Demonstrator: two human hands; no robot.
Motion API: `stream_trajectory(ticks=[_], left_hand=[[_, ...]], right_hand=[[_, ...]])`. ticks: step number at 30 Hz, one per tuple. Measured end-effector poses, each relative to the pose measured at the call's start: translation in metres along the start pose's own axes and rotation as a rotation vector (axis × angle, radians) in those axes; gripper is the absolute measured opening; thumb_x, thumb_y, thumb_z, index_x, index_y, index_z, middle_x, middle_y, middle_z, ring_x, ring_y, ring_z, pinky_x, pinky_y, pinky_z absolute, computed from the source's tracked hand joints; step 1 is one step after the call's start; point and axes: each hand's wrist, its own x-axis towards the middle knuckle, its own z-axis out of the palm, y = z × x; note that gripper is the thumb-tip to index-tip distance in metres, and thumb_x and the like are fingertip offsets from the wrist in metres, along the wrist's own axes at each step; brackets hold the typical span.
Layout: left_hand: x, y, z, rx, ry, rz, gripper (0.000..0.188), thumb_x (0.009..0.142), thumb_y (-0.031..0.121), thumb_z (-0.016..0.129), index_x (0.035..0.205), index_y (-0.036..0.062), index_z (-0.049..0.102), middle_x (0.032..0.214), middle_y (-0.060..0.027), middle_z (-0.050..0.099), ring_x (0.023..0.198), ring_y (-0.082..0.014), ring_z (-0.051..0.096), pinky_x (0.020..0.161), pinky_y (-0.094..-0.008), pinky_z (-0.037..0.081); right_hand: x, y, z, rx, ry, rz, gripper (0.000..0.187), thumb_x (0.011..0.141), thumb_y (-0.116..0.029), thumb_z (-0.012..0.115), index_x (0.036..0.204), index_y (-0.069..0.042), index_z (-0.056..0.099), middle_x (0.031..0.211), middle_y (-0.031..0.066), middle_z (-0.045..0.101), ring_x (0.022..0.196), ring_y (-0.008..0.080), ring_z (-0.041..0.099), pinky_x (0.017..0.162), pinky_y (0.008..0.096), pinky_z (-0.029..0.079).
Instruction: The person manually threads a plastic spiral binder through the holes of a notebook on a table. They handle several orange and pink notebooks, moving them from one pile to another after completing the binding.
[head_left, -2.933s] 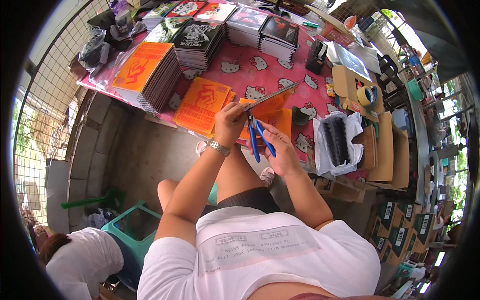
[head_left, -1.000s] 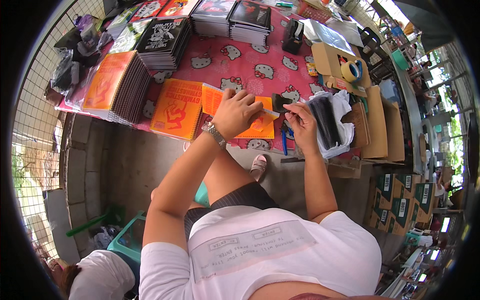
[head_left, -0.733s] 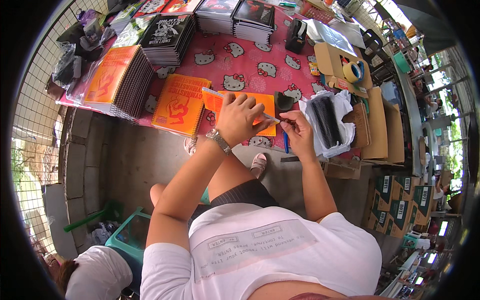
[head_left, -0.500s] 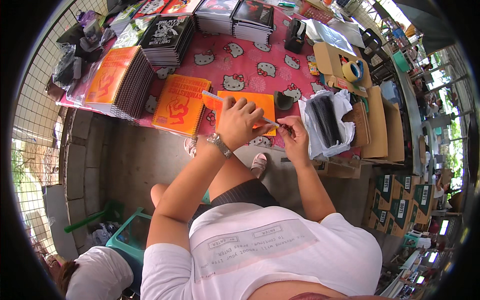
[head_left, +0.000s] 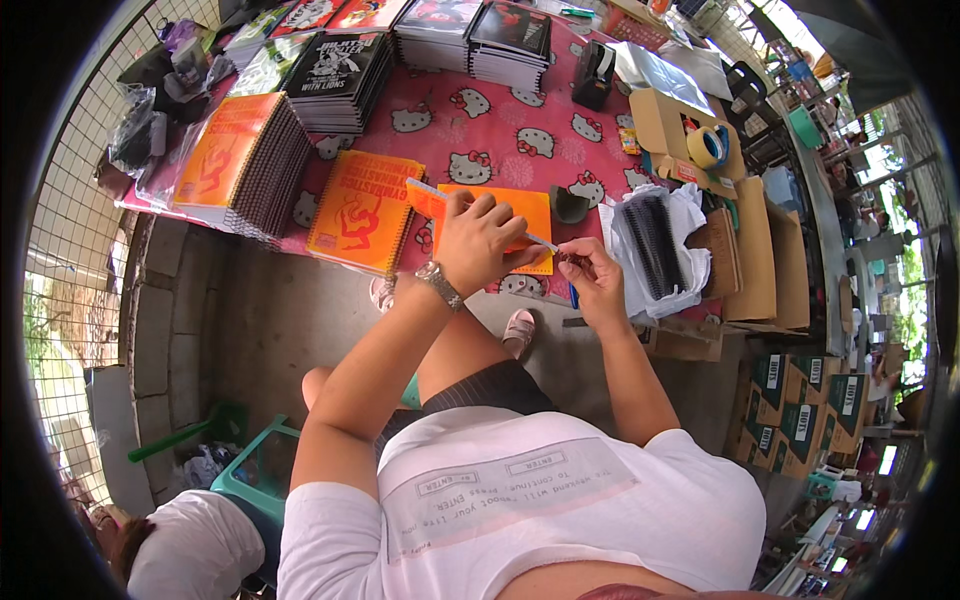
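Observation:
My left hand (head_left: 478, 238), wearing a metal-band watch, grips an orange-covered notebook (head_left: 424, 200) that is tilted so its white page edge shows. Most of that notebook is hidden behind the hand. At its right end, my right hand (head_left: 596, 280) has its thumb and fingers pinched together on a small dark piece, perhaps the end of a coil, too small to tell. Beneath them an orange cover (head_left: 530, 207) lies flat on the table. Left of my hands lies a finished-looking orange spiral notebook (head_left: 358, 212). A dark round object (head_left: 569, 205) sits beside the flat cover.
A stack of orange spiral notebooks (head_left: 240, 160) and black-covered notebooks (head_left: 335, 80) stand at the left and back of the pink patterned table (head_left: 440, 130). Black binding coils (head_left: 650, 240) lie in white plastic at the right, near an open carton (head_left: 670, 120) with tape. A tape dispenser (head_left: 595, 75) stands behind.
Both hands stay at the notebook's right end. My right hand's fingers have shifted slightly, and the whole view has moved a little.

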Motion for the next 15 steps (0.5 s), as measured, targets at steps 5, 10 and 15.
stream_trajectory(ticks=[5,10,15], left_hand=[[0.001,0.001,0.003,-0.010,0.034,-0.011,0.038,0.079,0.051,0.074,0.073,0.0165,0.060,0.075,0.0009,0.057,0.082,-0.0203,0.058,0.089,-0.0459,0.039],[0.001,-0.001,0.000,-0.017,-0.042,-0.046,0.032,0.077,0.043,0.078,0.089,0.0160,0.065,0.078,0.0020,0.061,0.086,-0.0208,0.060,0.093,-0.0483,0.038],[0.014,0.020,0.000,-0.027,-0.162,-0.003,0.024,0.084,0.030,0.071,0.102,0.0157,0.064,0.086,0.0013,0.064,0.096,-0.0216,0.062,0.098,-0.0507,0.038]], right_hand=[[-0.003,0.000,0.014,0.201,0.136,0.175,0.023,0.098,-0.007,0.062,0.120,-0.002,0.066,0.104,0.0014,0.063,0.087,0.0072,0.056,0.079,0.0223,0.046],[0.006,-0.014,0.006,-0.191,0.031,0.044,0.022,0.100,-0.009,0.061,0.120,-0.003,0.067,0.095,0.0007,0.062,0.084,0.0079,0.055,0.076,0.0225,0.046],[0.017,-0.012,-0.008,-0.244,-0.035,-0.014,0.022,0.103,-0.014,0.055,0.120,-0.003,0.066,0.090,0.0007,0.060,0.080,0.0102,0.055,0.073,0.0233,0.047]])
